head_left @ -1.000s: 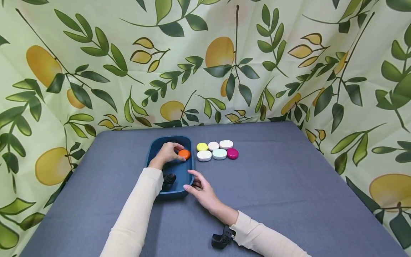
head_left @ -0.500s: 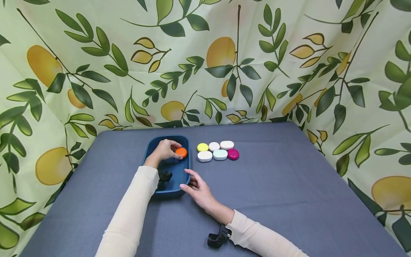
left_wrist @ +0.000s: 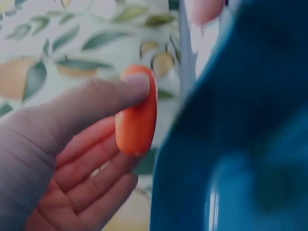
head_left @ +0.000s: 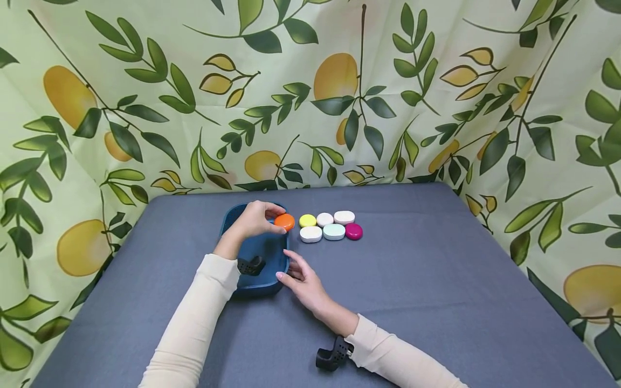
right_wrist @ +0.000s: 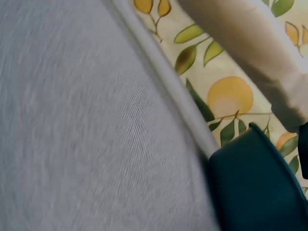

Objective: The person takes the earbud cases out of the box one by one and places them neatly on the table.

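Note:
Thumb and fingertips of my left hand (head_left: 256, 220) pinch a round orange bar of soap (head_left: 284, 222) by its edges. It hangs over the right rim of a dark blue bin (head_left: 259, 291) in the head view. The left wrist view shows the orange soap (left_wrist: 136, 126) edge-on, beside the bin wall (left_wrist: 180, 154). Against the bin's near right corner rests my right hand (head_left: 310, 291), thumb and fingers spread and loosely bent. In the right wrist view the bin (right_wrist: 257, 183) shows at lower right, while that hand itself is out of view.
Right of the bin, several soaps lie in two rows: yellow (head_left: 308, 221), round white (head_left: 324, 219), oval white (head_left: 344, 217), another white (head_left: 311, 234), pale mint (head_left: 333, 231) and magenta (head_left: 353, 231). A leaf-and-fruit cloth hangs behind the grey table (head_left: 412, 280).
My left hand has lifted the orange soap from inside the bin up and rightward to its rim. The bin has shifted slightly left, with my right hand moving along at its corner.

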### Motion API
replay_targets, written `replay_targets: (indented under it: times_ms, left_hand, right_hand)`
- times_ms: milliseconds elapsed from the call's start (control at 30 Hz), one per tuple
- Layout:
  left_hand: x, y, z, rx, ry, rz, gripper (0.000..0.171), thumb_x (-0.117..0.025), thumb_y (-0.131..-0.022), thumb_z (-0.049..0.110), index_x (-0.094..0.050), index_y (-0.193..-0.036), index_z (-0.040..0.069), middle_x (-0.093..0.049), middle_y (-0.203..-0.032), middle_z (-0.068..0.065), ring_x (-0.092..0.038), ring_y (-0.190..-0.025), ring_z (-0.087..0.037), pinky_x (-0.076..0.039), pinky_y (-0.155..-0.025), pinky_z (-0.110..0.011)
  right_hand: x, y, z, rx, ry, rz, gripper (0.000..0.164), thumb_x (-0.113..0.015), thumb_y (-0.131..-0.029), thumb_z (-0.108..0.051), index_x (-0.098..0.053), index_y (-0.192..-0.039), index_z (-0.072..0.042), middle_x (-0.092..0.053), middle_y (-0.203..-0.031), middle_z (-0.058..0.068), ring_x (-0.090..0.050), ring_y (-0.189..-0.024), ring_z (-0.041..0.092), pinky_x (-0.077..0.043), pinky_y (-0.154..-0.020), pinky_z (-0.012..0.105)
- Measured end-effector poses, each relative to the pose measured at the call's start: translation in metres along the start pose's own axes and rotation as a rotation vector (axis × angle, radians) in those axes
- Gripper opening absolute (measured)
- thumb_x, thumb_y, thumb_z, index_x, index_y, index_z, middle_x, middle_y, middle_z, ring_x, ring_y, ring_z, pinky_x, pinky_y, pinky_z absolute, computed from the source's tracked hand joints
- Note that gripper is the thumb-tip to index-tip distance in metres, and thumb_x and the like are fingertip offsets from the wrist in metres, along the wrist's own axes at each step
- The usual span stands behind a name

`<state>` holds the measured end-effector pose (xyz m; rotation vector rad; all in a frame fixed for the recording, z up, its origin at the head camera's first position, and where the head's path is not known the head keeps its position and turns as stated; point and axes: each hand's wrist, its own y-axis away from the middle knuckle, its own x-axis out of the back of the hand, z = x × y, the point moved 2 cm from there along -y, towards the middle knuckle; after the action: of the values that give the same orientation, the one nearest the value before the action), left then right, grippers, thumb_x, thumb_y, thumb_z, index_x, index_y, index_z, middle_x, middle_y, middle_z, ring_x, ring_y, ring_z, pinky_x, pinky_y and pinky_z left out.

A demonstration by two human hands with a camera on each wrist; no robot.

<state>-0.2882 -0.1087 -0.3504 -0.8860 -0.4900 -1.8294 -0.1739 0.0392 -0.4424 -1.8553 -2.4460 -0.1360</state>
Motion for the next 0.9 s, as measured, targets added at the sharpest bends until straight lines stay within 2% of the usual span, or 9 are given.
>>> replay_targets:
  times_ms: [100,267,367,467,533,633,767,900]
  left_hand:
    - [-0.011,0.003,0.013,-0.012,0.026,0.023,0.052,-0.082,-0.074,0.016,-0.065,-0.12,-0.001,-0.069,-0.118,-0.02,-0.067,-0.107,-0.032,-0.051,-0.097,-0.044]
    - [-0.034,0.009,0.03,0.005,0.086,0.099,0.05,-0.082,-0.073,0.011,-0.065,-0.118,-0.004,-0.07,-0.115,-0.02,-0.068,-0.104,-0.032,-0.053,-0.094,-0.042]
    - [-0.051,0.013,0.04,0.033,0.094,0.18,0.05,-0.082,-0.073,0.01,-0.065,-0.118,-0.005,-0.071,-0.114,-0.02,-0.069,-0.102,-0.031,-0.054,-0.092,-0.041]
    - [-0.072,0.018,0.053,0.064,0.09,0.276,0.051,-0.083,-0.072,0.009,-0.065,-0.118,-0.005,-0.071,-0.113,-0.02,-0.068,-0.102,-0.031,-0.052,-0.091,-0.041]
    - [-0.088,0.022,0.06,0.078,0.077,0.338,0.051,-0.083,-0.072,0.008,-0.065,-0.118,-0.005,-0.071,-0.112,-0.02,-0.067,-0.099,-0.032,-0.052,-0.09,-0.042]
    - [-0.112,0.027,0.068,0.108,0.036,0.418,0.05,-0.083,-0.071,0.006,-0.064,-0.116,-0.006,-0.069,-0.11,-0.021,-0.065,-0.098,-0.033,-0.052,-0.089,-0.044]
    - [-0.136,0.028,0.074,0.195,-0.066,0.489,0.048,-0.082,-0.073,0.006,-0.064,-0.115,-0.005,-0.067,-0.11,-0.02,-0.063,-0.096,-0.032,-0.053,-0.088,-0.042]
    - [-0.148,0.025,0.077,0.272,-0.203,0.573,0.044,-0.079,-0.075,0.007,-0.062,-0.113,-0.007,-0.065,-0.106,-0.018,-0.06,-0.096,-0.031,-0.052,-0.089,-0.039]
  right_hand:
    - [0.004,0.0,-0.002,-0.02,-0.025,0.097,0.048,-0.058,-0.096,-0.023,-0.044,-0.141,-0.014,-0.058,-0.13,0.025,-0.062,-0.116,0.033,-0.052,-0.095,0.042]
    - [0.031,-0.008,-0.005,0.007,-0.212,0.404,0.033,-0.05,-0.097,-0.008,-0.051,-0.129,0.003,-0.062,-0.115,0.031,-0.067,-0.092,0.017,-0.056,-0.085,0.03]
    - [0.056,-0.017,-0.007,0.018,-0.338,0.543,0.03,-0.045,-0.097,-0.005,-0.05,-0.125,0.007,-0.065,-0.104,0.024,-0.066,-0.082,0.008,-0.057,-0.083,0.027]
    - [0.082,-0.025,-0.009,0.01,-0.405,0.632,0.031,-0.044,-0.097,-0.005,-0.049,-0.125,0.007,-0.065,-0.093,0.008,-0.065,-0.076,0.003,-0.057,-0.08,0.022]
    - [0.096,-0.028,-0.01,0.012,-0.433,0.673,0.031,-0.042,-0.097,-0.005,-0.048,-0.124,0.008,-0.063,-0.087,0.001,-0.064,-0.073,0.002,-0.056,-0.076,0.018]
    - [0.11,-0.03,-0.011,0.005,-0.475,0.707,0.029,-0.041,-0.098,-0.005,-0.046,-0.123,0.008,-0.061,-0.083,-0.004,-0.064,-0.072,0.001,-0.055,-0.073,0.015]
    - [0.118,-0.032,-0.013,0.011,-0.508,0.699,0.026,-0.039,-0.098,-0.004,-0.046,-0.121,0.007,-0.063,-0.084,-0.001,-0.065,-0.071,0.0,-0.055,-0.072,0.015]
    - [0.119,-0.034,-0.016,0.008,-0.496,0.668,0.026,-0.039,-0.098,-0.005,-0.046,-0.121,0.006,-0.062,-0.091,0.004,-0.065,-0.073,-0.001,-0.055,-0.076,0.016]
